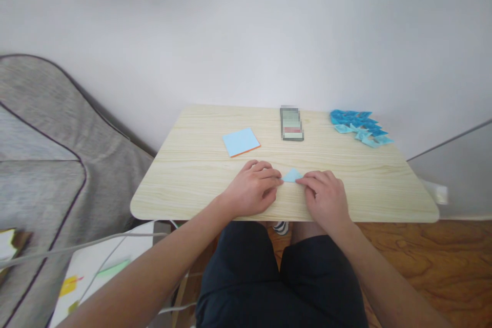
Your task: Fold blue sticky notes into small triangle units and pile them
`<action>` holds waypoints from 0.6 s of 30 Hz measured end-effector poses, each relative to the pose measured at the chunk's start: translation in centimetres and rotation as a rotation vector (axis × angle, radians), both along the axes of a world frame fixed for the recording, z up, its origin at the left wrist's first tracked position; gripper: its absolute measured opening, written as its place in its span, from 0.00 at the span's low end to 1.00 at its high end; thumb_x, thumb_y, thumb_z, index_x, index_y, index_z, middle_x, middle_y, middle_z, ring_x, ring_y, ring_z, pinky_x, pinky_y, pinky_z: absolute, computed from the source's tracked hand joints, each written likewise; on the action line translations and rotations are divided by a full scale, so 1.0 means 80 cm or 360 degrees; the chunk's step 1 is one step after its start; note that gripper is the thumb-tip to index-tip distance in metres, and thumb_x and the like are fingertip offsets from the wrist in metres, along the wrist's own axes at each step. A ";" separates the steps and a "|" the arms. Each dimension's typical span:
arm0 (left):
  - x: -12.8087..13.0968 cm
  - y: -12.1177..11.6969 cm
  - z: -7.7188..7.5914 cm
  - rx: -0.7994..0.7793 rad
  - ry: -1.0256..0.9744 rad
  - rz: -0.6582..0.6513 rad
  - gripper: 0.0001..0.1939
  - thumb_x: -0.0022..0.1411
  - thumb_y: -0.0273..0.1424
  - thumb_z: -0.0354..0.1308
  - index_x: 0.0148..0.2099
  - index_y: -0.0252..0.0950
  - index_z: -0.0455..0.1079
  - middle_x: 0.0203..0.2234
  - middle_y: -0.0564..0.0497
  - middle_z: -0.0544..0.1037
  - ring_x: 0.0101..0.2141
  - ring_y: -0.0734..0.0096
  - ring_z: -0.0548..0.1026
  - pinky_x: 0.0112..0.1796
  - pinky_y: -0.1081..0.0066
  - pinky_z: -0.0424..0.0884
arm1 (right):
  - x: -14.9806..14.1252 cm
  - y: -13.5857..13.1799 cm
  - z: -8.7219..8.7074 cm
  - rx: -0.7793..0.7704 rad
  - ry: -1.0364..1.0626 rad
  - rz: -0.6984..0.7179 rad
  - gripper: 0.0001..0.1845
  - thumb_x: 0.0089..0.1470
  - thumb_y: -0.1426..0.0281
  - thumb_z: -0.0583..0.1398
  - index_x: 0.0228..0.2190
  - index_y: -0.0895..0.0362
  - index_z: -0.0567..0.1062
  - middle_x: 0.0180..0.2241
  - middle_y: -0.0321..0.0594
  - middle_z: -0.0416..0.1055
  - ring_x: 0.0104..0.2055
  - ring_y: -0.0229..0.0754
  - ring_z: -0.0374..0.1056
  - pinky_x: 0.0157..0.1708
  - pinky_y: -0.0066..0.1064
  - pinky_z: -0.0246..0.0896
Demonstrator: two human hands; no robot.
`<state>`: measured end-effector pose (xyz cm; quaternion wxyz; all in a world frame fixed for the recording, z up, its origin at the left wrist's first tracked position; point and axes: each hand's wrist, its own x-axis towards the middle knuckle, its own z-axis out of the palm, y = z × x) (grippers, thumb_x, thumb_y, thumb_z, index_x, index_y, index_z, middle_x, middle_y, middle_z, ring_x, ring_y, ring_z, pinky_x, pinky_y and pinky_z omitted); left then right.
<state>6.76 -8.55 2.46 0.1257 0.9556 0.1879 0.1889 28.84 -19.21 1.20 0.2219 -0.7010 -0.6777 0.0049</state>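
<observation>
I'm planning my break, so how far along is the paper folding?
Folded blue paper pieces already lie grouped at the table's right. In hand is a light-blue paper triangle, with the left hand and right hand at its lower corners. Left are perhaps flat sheets in the paper stack; how many, I can't tell.

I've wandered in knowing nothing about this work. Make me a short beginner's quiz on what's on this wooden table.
1. What lies between the fingertips of the left hand and the right hand?
A) a dark-edged rectangular device
B) a small pale-blue paper triangle
C) a pair of scissors
2. True or false: the cluster of pointed paper pieces in two shades of blue lies to the right of the dark-edged rectangular device.
3. Fill in: the flat light-blue paper square shows a thin strip of ____ along its near edge.
Key: 1 B; 2 true; 3 orange
</observation>
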 end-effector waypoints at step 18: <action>0.027 0.013 -0.006 -0.0200 -0.0090 0.0141 0.14 0.67 0.26 0.53 0.51 0.40 0.77 0.45 0.49 0.81 0.50 0.58 0.71 0.52 0.58 0.64 | -0.044 -0.031 -0.014 0.0072 -0.0322 -0.0119 0.26 0.64 0.50 0.57 0.59 0.44 0.74 0.55 0.50 0.70 0.56 0.59 0.60 0.55 0.53 0.52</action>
